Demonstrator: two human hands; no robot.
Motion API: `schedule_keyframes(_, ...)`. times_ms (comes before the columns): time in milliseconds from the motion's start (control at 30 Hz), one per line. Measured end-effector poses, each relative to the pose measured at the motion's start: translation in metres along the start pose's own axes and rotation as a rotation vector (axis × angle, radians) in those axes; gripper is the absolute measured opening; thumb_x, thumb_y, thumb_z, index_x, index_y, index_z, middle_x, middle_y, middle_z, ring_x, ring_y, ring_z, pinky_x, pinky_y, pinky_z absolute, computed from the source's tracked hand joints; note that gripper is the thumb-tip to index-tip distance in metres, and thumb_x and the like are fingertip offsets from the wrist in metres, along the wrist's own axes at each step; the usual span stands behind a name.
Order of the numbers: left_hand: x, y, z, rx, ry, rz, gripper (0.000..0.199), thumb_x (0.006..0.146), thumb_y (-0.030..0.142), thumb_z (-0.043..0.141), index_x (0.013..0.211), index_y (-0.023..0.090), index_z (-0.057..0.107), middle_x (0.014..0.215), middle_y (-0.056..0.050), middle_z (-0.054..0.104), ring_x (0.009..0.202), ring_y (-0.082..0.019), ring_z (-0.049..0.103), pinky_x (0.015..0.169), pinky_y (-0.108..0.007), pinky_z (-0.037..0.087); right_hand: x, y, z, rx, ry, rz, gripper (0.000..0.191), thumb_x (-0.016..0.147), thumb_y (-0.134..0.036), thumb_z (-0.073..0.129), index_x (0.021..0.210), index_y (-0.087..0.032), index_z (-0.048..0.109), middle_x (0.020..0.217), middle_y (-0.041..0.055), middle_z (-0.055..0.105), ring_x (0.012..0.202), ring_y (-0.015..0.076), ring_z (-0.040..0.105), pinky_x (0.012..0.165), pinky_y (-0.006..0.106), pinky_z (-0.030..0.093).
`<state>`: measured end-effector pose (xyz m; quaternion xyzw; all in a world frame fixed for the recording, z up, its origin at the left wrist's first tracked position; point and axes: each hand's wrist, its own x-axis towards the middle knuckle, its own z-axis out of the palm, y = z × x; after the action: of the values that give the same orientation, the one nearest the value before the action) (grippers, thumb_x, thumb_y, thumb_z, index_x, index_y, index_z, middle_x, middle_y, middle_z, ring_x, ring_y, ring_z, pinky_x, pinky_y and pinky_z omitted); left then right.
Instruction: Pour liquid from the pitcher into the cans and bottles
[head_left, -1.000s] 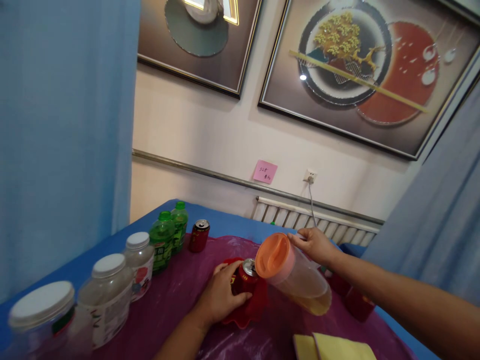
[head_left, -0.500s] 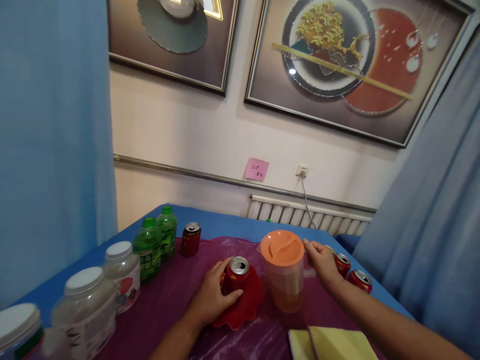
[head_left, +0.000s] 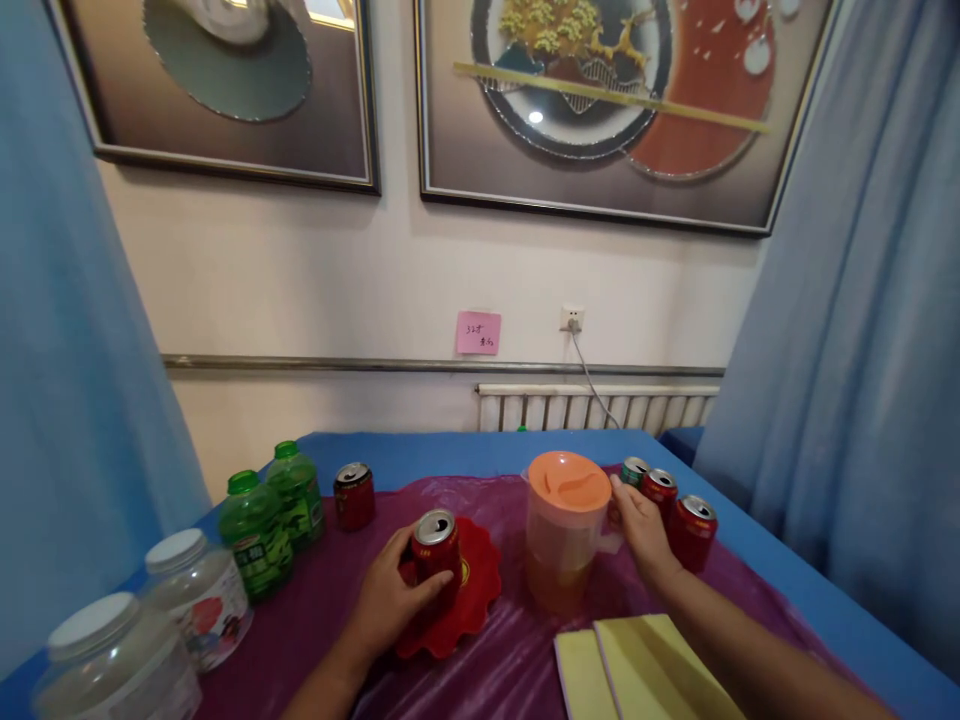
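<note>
My left hand (head_left: 386,590) is wrapped round a red drink can (head_left: 437,560), which stands upright with its top opened. Behind and beneath it lies a red scalloped plate (head_left: 480,590); whether the can touches it I cannot tell. To the right is a clear plastic pitcher (head_left: 566,545) with an orange lid (head_left: 568,482) and amber liquid in its lower part. The fingers of my right hand (head_left: 637,520) are closed at the pitcher's handle, just under the lid's right side. Part of the handle is hidden by the hand.
Several cans, one a red can (head_left: 691,535), stand beyond my right forearm. On the left are green bottles (head_left: 255,545), white-lidded jars (head_left: 199,600) and another can (head_left: 354,497). Yellow folded sheets (head_left: 637,665) lie in front on the purple cover (head_left: 487,680).
The view has turned level and swung to the right. The can in my left hand has shifted left against the plate, showing more of its middle. My right hand stays at the pitcher's handle.
</note>
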<state>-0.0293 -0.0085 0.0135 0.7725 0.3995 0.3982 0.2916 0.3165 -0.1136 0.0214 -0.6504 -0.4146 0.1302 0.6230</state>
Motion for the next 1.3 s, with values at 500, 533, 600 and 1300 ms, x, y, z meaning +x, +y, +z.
schedule_keyframes(500,0.016,0.012,-0.007,0.187,0.139,-0.082,0.066,0.063,0.053,0.077,0.118,0.018,0.064,0.116,-0.010,0.077,0.104,-0.033,0.073,0.093,-0.045,0.058,-0.141,0.042,0.008,0.294,-0.225,0.282,0.025,0.073,-0.045,0.069,0.082,-0.024,0.058,0.071,-0.0001,0.060,0.067,0.0210,0.059,0.063,0.030,0.049)
schedule_keyframes(533,0.017,0.015,-0.008,0.186,0.137,-0.086,0.066,0.063,0.053,0.077,0.118,0.018,0.064,0.116,-0.010,0.077,0.104,-0.033,0.073,0.094,-0.045,0.058,-0.145,0.046,0.010,0.296,-0.246,0.290,0.023,0.073,-0.043,0.069,0.079,-0.024,0.057,0.071,-0.0004,0.059,0.067,0.0204,0.058,0.064,0.030,0.049)
schedule_keyframes(600,0.019,0.020,-0.010,0.191,0.135,-0.107,0.067,0.062,0.052,0.077,0.117,0.018,0.065,0.115,-0.010,0.077,0.105,-0.034,0.073,0.095,-0.046,0.057,-0.149,0.050,0.011,0.305,-0.248,0.281,0.019,0.075,-0.039,0.066,0.076,-0.023,0.056,0.072,-0.0005,0.057,0.070,0.0195,0.056,0.067,0.029,0.048)
schedule_keyframes(1300,-0.021,0.078,0.005,0.239,0.114,-0.073,0.074,0.061,0.056,0.080,0.122,0.020,0.062,0.112,-0.010,0.078,0.101,-0.033,0.074,0.091,-0.043,0.060,-0.156,0.029,0.004,0.269,-0.160,0.160,0.021,0.083,-0.028,0.061,0.102,-0.020,0.062,0.092,0.0052,0.067,0.082,0.0203,0.063,0.076,0.031,0.051)
